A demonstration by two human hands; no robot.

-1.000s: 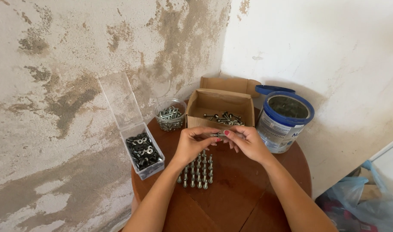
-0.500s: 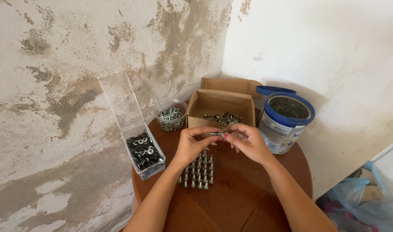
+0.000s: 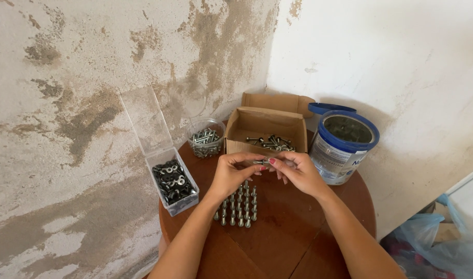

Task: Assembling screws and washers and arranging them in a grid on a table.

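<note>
My left hand (image 3: 235,173) and my right hand (image 3: 297,172) meet above a small round wooden table (image 3: 309,227). Between their fingertips they hold a small metal bolt (image 3: 261,161), lying level. Below the hands several bolts (image 3: 240,204) stand upright in rows on the tabletop. Behind the hands is an open cardboard box (image 3: 265,129) with loose bolts inside.
A clear plastic box (image 3: 173,182) with its lid up holds dark metal wing nuts at the left. A clear round cup (image 3: 206,138) holds more bolts. A blue-rimmed tin (image 3: 344,147) stands at the right, its blue lid (image 3: 329,108) behind. Stained walls close the corner. Plastic bags (image 3: 443,243) lie on the floor.
The fingers have shifted slightly on the bolt; both hands stay in the same place over the rows.
</note>
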